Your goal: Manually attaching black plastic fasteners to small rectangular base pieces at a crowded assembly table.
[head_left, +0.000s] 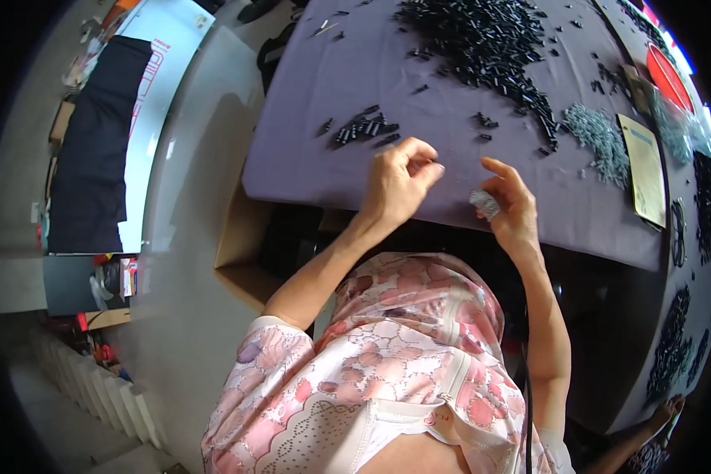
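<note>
My left hand (399, 180) is over the near edge of the cloth-covered table, its fingers curled and the thumb drawn in toward the index finger. Whatever may be in that pinch is too small to make out. Beside it, my right hand (513, 207) is closed round a clump of small grey pieces (484, 204), which shows between thumb and fingers. Just beyond my left hand lies a small group of short black tube-like parts (365, 128). A far larger heap of such black parts (482, 39) spreads at the back, with a few scattered ones nearer.
Right of my hands lie a pile of small grey pieces (598, 138) and a tan card or packet (642, 170). Farther right are a red round container (669, 77) and clear plastic bags (675, 130). A cardboard box (241, 245) stands under the table's left side. Another person's arm (648, 430) shows lower right.
</note>
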The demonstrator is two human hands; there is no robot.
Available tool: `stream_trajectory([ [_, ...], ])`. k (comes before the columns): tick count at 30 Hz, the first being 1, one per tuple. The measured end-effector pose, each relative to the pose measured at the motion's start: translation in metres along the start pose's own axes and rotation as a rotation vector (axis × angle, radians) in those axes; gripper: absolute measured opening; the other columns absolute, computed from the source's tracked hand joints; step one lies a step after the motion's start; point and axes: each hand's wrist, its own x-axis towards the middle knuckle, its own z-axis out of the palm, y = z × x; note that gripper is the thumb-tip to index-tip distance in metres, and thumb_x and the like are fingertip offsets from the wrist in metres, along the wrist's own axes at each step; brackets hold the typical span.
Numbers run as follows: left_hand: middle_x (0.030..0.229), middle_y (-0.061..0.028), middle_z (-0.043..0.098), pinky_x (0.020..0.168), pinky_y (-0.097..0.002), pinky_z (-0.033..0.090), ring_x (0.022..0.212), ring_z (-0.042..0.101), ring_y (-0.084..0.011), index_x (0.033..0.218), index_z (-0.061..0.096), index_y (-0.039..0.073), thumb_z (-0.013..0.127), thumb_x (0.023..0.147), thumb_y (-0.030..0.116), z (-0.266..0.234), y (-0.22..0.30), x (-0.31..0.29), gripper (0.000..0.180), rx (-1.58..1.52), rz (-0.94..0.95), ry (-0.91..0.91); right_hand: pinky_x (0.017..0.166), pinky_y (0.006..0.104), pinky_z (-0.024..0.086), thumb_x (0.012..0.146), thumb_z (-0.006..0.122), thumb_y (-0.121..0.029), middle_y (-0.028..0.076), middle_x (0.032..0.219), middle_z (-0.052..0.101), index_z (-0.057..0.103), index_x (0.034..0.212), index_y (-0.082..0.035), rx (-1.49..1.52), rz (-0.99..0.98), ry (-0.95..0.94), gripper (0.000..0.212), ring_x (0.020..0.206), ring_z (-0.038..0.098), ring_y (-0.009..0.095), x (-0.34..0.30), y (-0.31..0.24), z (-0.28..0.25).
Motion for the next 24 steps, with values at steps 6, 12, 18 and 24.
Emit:
stream_trajectory([
  [6, 0.088, -0.0029, 0.060, 0.079, -0.0372, 0.041, 0.087, 0.051, -0.0244, 0.078, 0.064, 0.008, 0.069, 0.069, 0.007, -0.027, -0.056, 0.038, 0.010, 0.565, 0.357, 0.276, 0.058, 0.0210, 0.047, 0.079, 0.055, 0.013, 0.003, 0.081, 0.059, 0.056, 0.107, -0.001, 0.150, 0.018, 0.018, 0.031, 0.067, 0.053, 0.007, 0.008, 0.009, -0.003],
  [12, 0.110, -0.0111, 0.054, 0.094, -0.0482, 0.030, 0.112, 0.044, -0.0292, 0.098, 0.061, 0.007, 0.070, 0.073, 0.033, -0.010, -0.060, 0.050, 0.037, 0.706, 0.385, 0.270, 0.059, 0.0217, 0.047, 0.080, 0.055, 0.011, 0.003, 0.083, 0.060, 0.057, 0.104, -0.002, 0.123, 0.031, 0.010, 0.027, 0.069, 0.054, 0.007, 0.007, 0.003, -0.001],
  [18, 0.103, -0.0109, 0.057, 0.084, -0.0429, 0.040, 0.097, 0.054, -0.0305, 0.092, 0.062, 0.006, 0.065, 0.078, 0.018, -0.017, -0.079, 0.061, 0.019, 0.715, 0.416, 0.237, 0.059, 0.0227, 0.047, 0.080, 0.056, 0.011, 0.005, 0.084, 0.063, 0.057, 0.103, 0.000, 0.122, 0.016, 0.008, 0.026, 0.069, 0.055, 0.009, 0.008, 0.004, -0.007],
  [24, 0.105, -0.0065, 0.058, 0.089, -0.0428, 0.036, 0.104, 0.050, -0.0259, 0.091, 0.063, 0.010, 0.061, 0.080, 0.015, -0.022, -0.075, 0.061, 0.013, 0.727, 0.311, 0.210, 0.053, 0.0214, 0.045, 0.081, 0.061, 0.004, 0.000, 0.067, 0.059, 0.061, 0.091, -0.002, 0.111, -0.085, 0.305, 0.011, 0.060, 0.056, 0.006, 0.020, 0.012, -0.046],
])
